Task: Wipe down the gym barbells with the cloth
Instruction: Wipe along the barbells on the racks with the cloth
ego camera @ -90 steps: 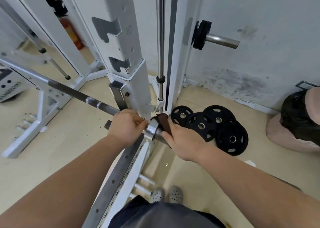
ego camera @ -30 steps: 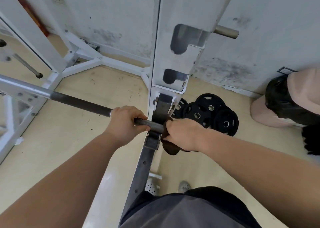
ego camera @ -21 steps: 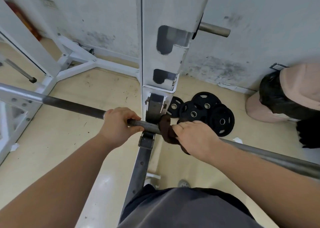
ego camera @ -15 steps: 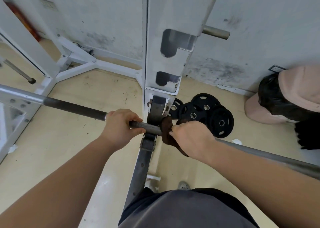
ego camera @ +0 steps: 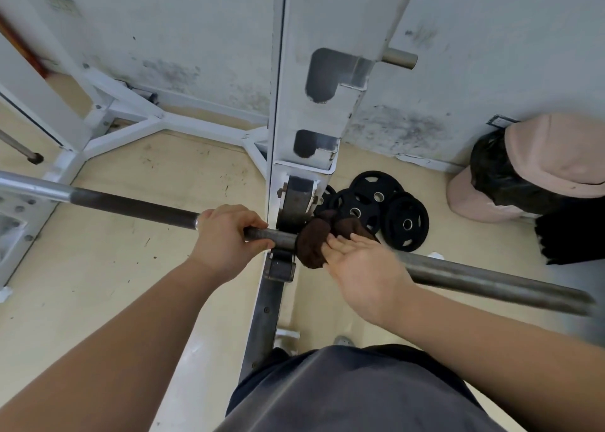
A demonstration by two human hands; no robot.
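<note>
A long steel barbell (ego camera: 131, 204) runs from the left edge across the rack to the lower right, resting on the rack's hook. My left hand (ego camera: 226, 238) is closed around its dark knurled shaft just left of the white upright. A dark brown cloth (ego camera: 312, 243) is draped over the bar just right of the upright. My right hand (ego camera: 363, 264) lies over the bar with palm turned up and fingers spread, the fingertips touching the cloth without gripping it.
The white rack upright (ego camera: 311, 110) with its notched slots stands directly ahead. Three black weight plates (ego camera: 406, 225) lie on the floor behind the bar. A pink bin with a black liner (ego camera: 510, 176) sits at the right wall. White frame legs (ego camera: 131, 127) cross the floor at left.
My right hand, which gripped the cloth around the bar half a second ago, has opened and turned palm up. The cloth stays on the bar. My left hand keeps its grip.
</note>
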